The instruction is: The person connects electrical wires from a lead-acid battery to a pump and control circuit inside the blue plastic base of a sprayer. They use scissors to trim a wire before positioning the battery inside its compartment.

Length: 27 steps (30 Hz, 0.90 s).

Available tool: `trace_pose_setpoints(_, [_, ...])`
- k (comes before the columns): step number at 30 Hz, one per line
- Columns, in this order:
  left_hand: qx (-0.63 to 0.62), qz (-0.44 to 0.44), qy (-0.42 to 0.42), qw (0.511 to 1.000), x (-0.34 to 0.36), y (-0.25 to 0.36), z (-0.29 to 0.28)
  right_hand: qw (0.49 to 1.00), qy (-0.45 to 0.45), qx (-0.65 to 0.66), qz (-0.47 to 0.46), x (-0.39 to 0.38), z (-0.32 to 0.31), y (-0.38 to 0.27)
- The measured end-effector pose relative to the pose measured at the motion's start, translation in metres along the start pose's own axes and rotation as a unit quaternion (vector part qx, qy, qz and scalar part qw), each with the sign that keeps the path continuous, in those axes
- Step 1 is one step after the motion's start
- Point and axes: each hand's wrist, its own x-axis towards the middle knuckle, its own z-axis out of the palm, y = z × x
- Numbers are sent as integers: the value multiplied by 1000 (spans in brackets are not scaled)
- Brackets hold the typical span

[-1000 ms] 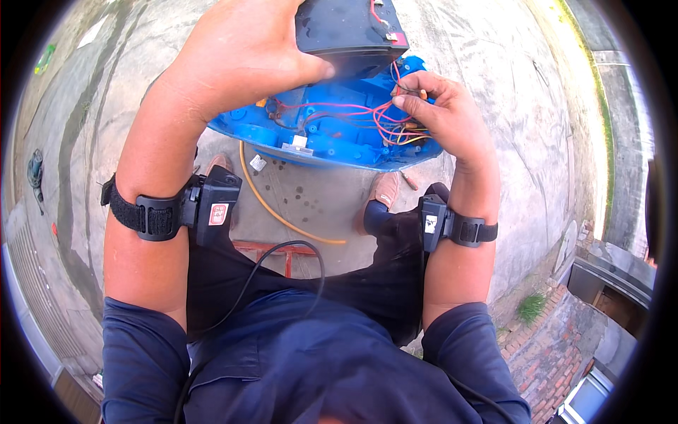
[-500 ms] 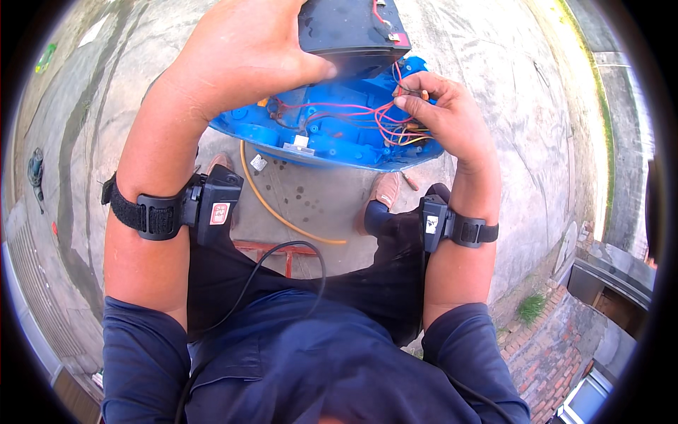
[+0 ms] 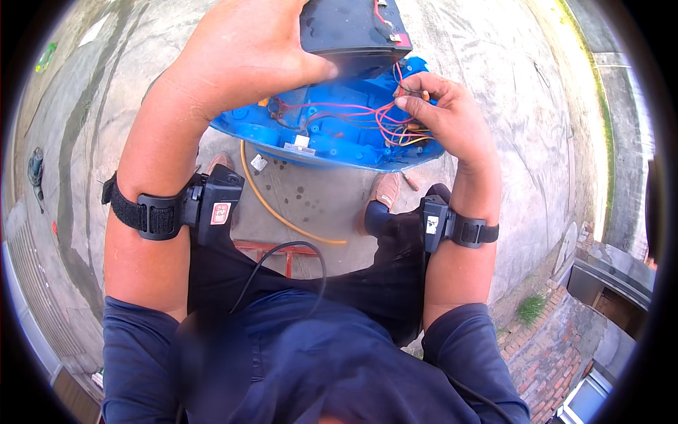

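My left hand (image 3: 247, 53) is closed round the near left side of a black box-shaped battery (image 3: 353, 35), holding it above a blue plastic housing (image 3: 339, 148). A red wire runs from a terminal at the battery's right corner. Thumb and forefinger of my right hand (image 3: 445, 109) pinch thin red and dark wires (image 3: 400, 88) over the housing's right end. More pink, yellow and dark wires (image 3: 346, 107) lie loosely across the open inside of the housing. My left fingertips are out of sight beyond the battery.
Below the housing an orange hose (image 3: 272, 212) curves over the concrete ground. A screwdriver-like tool (image 3: 410, 181) lies by my right shoe (image 3: 385, 194). A red metal frame (image 3: 288, 258) shows between my legs. Far left lies a teal power tool (image 3: 37, 169).
The battery has shifted very slightly to the right in my left hand. My right hand keeps its pinch on the wires, almost still. A dark blur now covers my lower left shirt.
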Motion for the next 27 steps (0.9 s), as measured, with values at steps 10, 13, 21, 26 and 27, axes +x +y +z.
trace_pose_setpoints(10, [-6, -7, -10, 1000, 1, 1, -2, 1000, 0, 7, 5, 0, 1, 0])
trace_pose_setpoints(13, [16, 11, 11, 1000, -9, 21, -6, 1000, -3, -2, -1, -1, -1, 1])
trace_pose_setpoints(21, [-2, 3, -8, 1000, 1, 0, -1, 1000, -3, -5, -5, 0, -1, 0])
trace_pose_setpoints(26, [3, -1, -12, 1000, -3, 8, -3, 1000, 3, -1, 2, 0, 0, 0])
trace_pose_setpoints(27, [19, 0, 0, 1000, -10, 23, -8, 1000, 1, -1, 7, 0, -1, 1])
